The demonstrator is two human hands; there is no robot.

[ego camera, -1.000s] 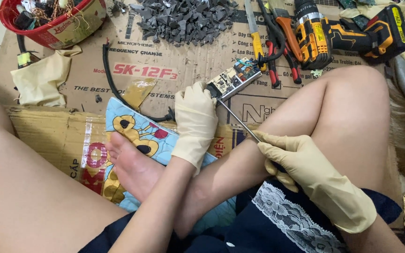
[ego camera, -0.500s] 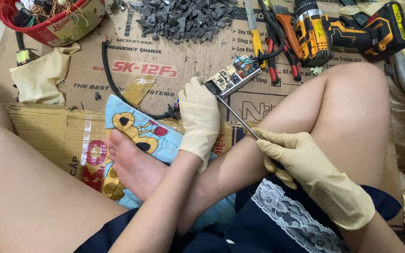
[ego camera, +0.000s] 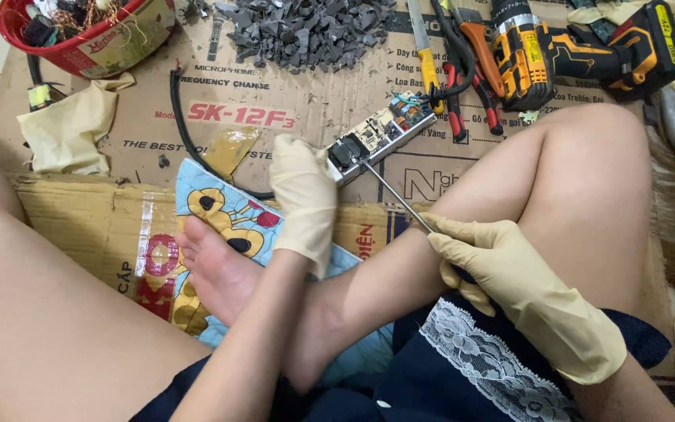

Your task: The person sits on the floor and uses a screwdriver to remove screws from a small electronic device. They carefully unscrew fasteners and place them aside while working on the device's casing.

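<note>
The gloved left hand [ego camera: 304, 195] is still pinning the long green circuit board [ego camera: 384, 134] while the gloved right hand [ego camera: 482, 262], gripping the thin metal screwdriver [ego camera: 394, 195], is pressing its tip, apparently deeper, into the board's black component.

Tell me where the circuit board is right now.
In the head view, the circuit board lies on the cardboard at upper centre, its near end under the left hand, below the grey scrap pile.

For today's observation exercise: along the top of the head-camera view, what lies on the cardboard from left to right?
Red basket of wire scraps → pile of grey plastic chips → yellow-handled tool → red-handled pliers → yellow and black cordless drill.
</note>
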